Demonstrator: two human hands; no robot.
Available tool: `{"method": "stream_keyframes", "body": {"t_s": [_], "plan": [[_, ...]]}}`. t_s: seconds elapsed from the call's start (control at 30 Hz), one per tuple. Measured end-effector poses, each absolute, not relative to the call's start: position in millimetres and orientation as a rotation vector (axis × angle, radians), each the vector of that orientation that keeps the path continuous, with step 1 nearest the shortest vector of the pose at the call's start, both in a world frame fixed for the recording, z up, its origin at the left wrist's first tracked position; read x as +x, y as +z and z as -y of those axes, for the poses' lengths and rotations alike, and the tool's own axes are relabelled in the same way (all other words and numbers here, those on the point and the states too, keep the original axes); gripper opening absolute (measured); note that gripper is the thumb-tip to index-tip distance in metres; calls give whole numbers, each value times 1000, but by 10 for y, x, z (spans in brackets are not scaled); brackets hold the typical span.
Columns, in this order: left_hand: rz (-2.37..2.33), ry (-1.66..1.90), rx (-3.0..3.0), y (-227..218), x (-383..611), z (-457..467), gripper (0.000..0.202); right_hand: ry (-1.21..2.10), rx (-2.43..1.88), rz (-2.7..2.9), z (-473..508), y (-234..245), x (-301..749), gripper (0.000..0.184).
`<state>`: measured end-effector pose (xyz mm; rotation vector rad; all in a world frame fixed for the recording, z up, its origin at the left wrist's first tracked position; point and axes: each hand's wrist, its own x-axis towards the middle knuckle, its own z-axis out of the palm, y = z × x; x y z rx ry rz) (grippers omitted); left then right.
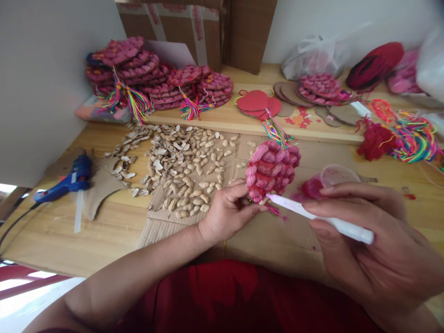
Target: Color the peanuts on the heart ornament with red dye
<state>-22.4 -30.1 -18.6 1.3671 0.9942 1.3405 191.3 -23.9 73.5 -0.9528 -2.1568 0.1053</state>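
Observation:
My left hand (231,210) grips the lower edge of a round red disc covered in pink-painted peanut shells (272,171), tilted up toward me. In my right hand (367,231) is a white marker pen (322,217) with a pink tip. That tip meets the disc's lower edge, on or right beside a pale shell. A tassel of bright threads (275,132) shows just past the disc's top edge; whether it joins the disc I cannot tell. Behind my right fingers stands a clear plastic cup (340,175), with pink colour beside it.
Peanuts and loose shells (187,171) spread over cardboard at the left. A blue glue gun (74,178) with its cord lies further left. Finished shell discs (152,78) are stacked on the raised shelf, near red discs (258,104). Coloured threads (416,134) lie at right.

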Motion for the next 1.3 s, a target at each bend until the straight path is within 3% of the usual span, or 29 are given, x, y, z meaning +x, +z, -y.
{"method": "stream_keyframes", "body": {"t_s": [1.0,1.3], "plan": [[-950,1352,1240,-114,-209,303,22,318,-942,2102,227,616,1928,29],[-973,1357,1280,-165,-208,298,19,147,-1021,2024,209,650,1972,33]]}}
